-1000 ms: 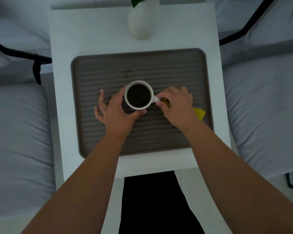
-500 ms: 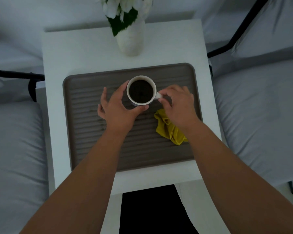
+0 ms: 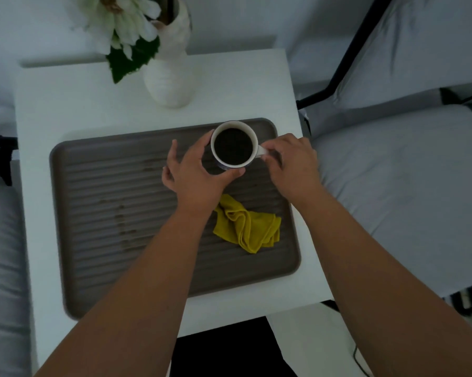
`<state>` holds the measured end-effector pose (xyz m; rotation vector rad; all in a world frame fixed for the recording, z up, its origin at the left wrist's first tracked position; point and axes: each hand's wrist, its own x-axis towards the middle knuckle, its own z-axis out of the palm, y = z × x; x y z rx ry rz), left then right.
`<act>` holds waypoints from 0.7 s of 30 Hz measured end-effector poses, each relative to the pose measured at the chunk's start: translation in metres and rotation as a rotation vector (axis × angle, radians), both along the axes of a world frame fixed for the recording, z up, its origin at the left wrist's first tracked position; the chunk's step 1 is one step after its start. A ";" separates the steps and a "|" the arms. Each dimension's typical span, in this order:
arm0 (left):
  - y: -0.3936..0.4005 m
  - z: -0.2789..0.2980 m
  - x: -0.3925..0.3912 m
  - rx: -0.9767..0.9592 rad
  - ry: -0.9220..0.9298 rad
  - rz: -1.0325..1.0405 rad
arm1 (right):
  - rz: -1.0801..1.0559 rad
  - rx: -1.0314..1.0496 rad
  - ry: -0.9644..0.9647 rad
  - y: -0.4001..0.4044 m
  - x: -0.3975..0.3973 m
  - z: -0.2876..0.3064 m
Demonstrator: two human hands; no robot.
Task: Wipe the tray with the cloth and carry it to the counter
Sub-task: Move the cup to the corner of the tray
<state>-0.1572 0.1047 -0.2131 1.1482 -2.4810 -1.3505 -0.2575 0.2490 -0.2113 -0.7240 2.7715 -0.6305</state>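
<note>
A brown ribbed tray (image 3: 98,213) lies on a small white table (image 3: 66,110). Dark stains mark its left middle. A white mug (image 3: 233,145) full of dark coffee is over the tray's far right corner. My left hand (image 3: 194,175) wraps the mug's left side, and my right hand (image 3: 294,164) pinches its handle. Whether the mug rests on the tray or is lifted is unclear. A crumpled yellow cloth (image 3: 248,227) lies loose on the tray's right part, just below my left wrist.
A white vase (image 3: 172,77) with a white flower (image 3: 120,20) stands at the table's far edge, close behind the mug. Grey cushioned seats (image 3: 392,186) with black frames flank the table on both sides.
Both hands have moved the mug from the tray's middle toward its far right corner. The yellow cloth, first hidden under my right hand, now lies uncovered on the tray.
</note>
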 end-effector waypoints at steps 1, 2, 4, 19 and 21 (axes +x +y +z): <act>0.002 -0.001 -0.001 -0.003 -0.001 -0.007 | -0.002 -0.008 0.011 0.003 -0.001 -0.002; 0.003 -0.003 -0.001 -0.004 -0.003 -0.010 | -0.005 -0.019 0.023 0.006 -0.002 -0.003; 0.006 -0.005 -0.003 -0.005 -0.014 -0.015 | -0.007 -0.020 0.031 0.011 -0.004 -0.007; -0.018 0.002 0.050 -0.167 -0.085 0.063 | -0.352 -0.400 -0.207 0.020 0.061 -0.011; -0.028 0.007 0.078 -0.188 -0.091 0.132 | -0.199 -0.350 -0.239 0.017 0.085 -0.013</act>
